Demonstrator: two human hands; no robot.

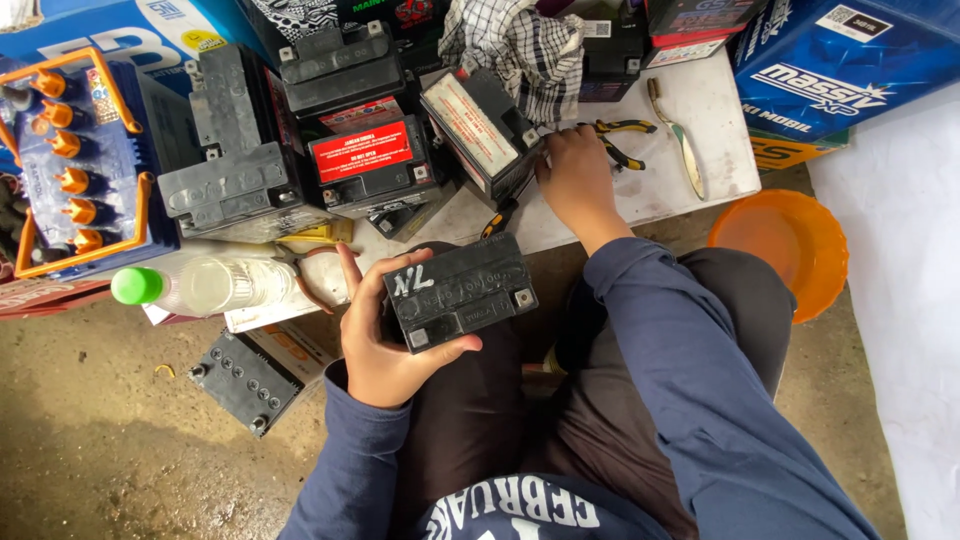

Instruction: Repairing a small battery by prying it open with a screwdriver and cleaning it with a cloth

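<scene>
Dirt floor, cluttered white board (700, 110). Left hand (385, 335) clamps small black battery (458, 291) over lap; right hand (575, 175) reaches pliers (622, 140), closure unclear. Tool-fetching step, likely; next needs firm grasp on pliers.

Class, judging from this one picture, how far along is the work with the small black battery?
Done: the small black battery is off the board and on the person's lap, gripped by the left hand. In hand: the right hand reaches toward the yellow-handled pliers. Left: no tool touches the battery yet.
</scene>
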